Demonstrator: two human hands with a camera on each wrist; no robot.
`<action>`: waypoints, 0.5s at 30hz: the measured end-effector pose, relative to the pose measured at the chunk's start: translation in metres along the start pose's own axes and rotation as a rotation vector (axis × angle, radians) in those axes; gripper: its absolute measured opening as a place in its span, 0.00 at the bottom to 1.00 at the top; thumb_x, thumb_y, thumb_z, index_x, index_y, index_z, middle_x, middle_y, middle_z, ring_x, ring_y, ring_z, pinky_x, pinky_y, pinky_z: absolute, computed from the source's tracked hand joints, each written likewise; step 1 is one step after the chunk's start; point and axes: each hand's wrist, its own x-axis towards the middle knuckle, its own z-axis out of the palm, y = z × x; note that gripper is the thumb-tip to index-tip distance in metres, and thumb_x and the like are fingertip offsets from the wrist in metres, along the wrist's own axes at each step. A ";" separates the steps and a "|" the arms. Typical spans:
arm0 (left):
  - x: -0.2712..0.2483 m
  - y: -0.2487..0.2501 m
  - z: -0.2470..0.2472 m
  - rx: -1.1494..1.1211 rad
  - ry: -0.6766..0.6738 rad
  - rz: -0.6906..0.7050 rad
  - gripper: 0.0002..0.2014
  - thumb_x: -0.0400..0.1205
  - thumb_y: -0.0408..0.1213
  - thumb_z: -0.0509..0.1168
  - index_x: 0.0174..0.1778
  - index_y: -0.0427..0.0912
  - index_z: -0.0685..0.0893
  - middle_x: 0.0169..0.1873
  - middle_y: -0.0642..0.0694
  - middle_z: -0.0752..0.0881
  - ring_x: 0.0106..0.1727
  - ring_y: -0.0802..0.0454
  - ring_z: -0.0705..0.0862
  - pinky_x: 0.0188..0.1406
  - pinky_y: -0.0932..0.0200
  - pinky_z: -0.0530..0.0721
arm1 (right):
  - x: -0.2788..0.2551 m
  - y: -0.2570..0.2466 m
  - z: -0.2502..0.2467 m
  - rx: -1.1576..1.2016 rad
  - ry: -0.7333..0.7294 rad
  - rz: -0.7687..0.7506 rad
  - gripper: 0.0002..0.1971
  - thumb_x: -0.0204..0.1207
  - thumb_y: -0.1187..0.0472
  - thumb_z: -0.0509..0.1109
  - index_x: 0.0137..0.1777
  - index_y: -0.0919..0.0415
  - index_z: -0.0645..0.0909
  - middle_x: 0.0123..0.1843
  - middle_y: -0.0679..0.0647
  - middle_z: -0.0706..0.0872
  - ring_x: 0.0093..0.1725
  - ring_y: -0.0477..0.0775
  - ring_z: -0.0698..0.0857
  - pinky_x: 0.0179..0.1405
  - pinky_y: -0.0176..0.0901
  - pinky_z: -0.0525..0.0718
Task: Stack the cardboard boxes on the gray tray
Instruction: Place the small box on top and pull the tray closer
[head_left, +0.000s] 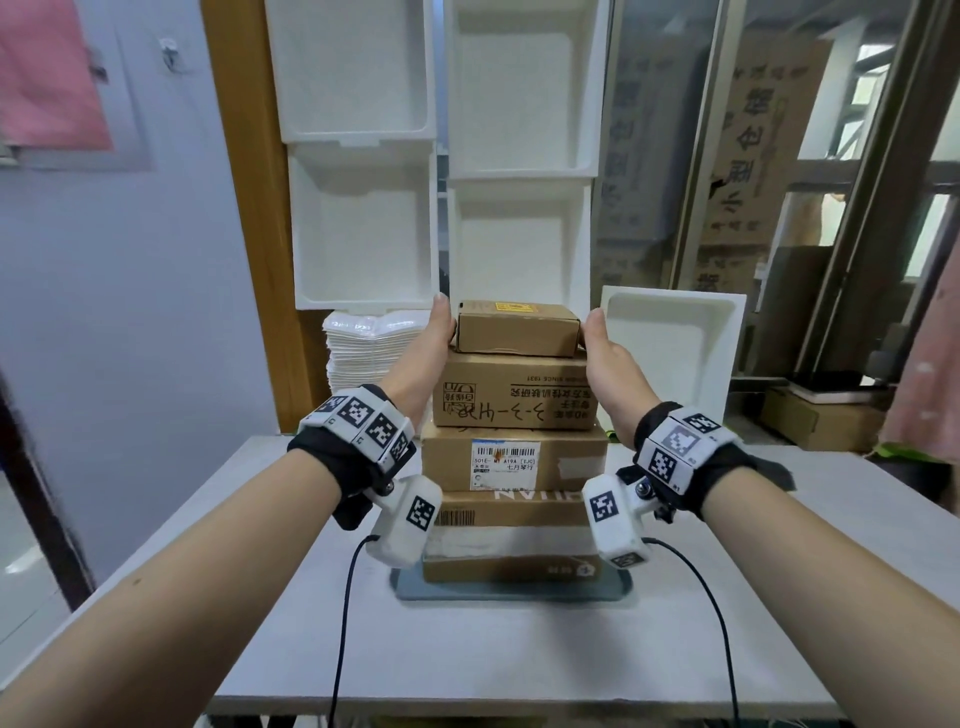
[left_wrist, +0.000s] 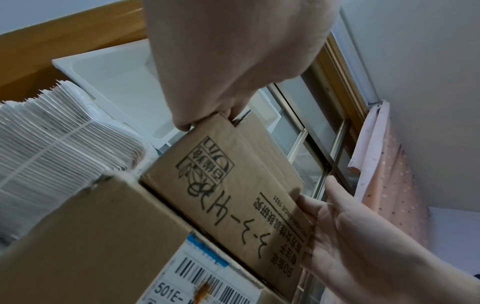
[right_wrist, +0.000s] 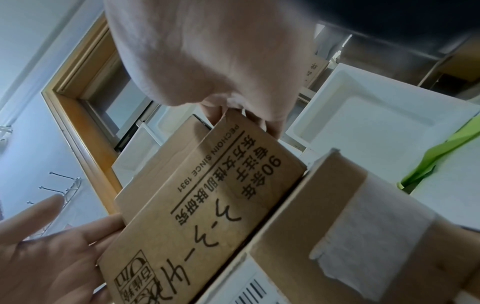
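Note:
Several cardboard boxes stand stacked on the gray tray in the head view. On top sits a small plain box, under it a printed box with handwriting, then a box with a white barcode label. My left hand lies flat against the left side of the top two boxes, thumb up. My right hand lies flat against their right side. The left wrist view shows the right hand with straight fingers on the printed box. The right wrist view shows the left hand likewise beside the printed box.
White foam trays stand upright behind the stack, and another one leans at the right. A pile of white plastic packs sits back left. The stack stands on a white table. Large cartons show behind glass.

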 end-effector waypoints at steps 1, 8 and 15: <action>-0.001 0.001 0.001 0.008 -0.006 0.007 0.37 0.82 0.70 0.36 0.78 0.55 0.74 0.71 0.55 0.78 0.69 0.55 0.76 0.51 0.65 0.69 | 0.001 0.000 0.000 -0.007 0.000 0.002 0.46 0.75 0.25 0.39 0.77 0.56 0.74 0.73 0.53 0.79 0.72 0.54 0.75 0.78 0.53 0.66; -0.003 0.002 0.003 -0.001 -0.006 0.015 0.35 0.83 0.68 0.36 0.77 0.56 0.74 0.71 0.54 0.78 0.68 0.57 0.76 0.59 0.63 0.69 | 0.004 0.002 0.000 -0.017 -0.006 0.006 0.46 0.75 0.25 0.40 0.77 0.58 0.74 0.74 0.56 0.80 0.74 0.56 0.76 0.79 0.56 0.67; -0.007 0.004 0.001 -0.008 -0.023 -0.009 0.44 0.74 0.78 0.39 0.81 0.57 0.67 0.81 0.52 0.68 0.82 0.51 0.63 0.81 0.47 0.56 | 0.004 0.003 0.003 -0.052 0.015 -0.003 0.52 0.70 0.21 0.38 0.78 0.59 0.73 0.74 0.57 0.79 0.74 0.58 0.76 0.79 0.59 0.67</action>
